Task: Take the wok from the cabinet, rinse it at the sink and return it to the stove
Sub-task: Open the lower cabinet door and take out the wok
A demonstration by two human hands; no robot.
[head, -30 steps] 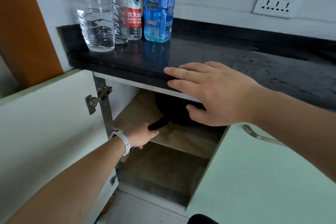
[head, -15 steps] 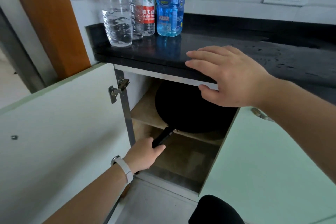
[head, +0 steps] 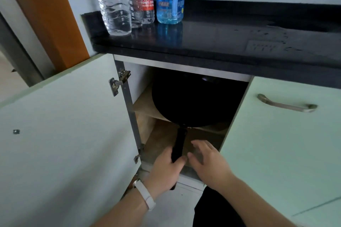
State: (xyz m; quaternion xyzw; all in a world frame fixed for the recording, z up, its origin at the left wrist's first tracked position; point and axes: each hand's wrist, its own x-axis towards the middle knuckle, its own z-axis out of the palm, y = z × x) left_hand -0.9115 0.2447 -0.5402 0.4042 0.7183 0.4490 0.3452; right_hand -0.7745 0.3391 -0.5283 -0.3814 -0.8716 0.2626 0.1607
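A black wok (head: 191,99) fills the upper opening of the open cabinet (head: 166,140), its bowl over the wooden shelf and its black handle (head: 179,143) sticking out towards me. My left hand (head: 166,167), with a white band on the wrist, is closed around the end of that handle. My right hand (head: 206,162) hovers just right of the handle with fingers spread, holding nothing. The wok's far rim is lost in the dark under the counter.
The left cabinet door (head: 64,134) stands swung wide open. A closed pale green door with a metal pull (head: 287,105) is on the right. Several water bottles (head: 140,0) stand on the black countertop (head: 230,42) above. An orange door frame (head: 48,14) is at left.
My left hand has pulled the wok outward by its handle, so more of the pan shows. My right hand left the countertop edge and came down beside the handle.
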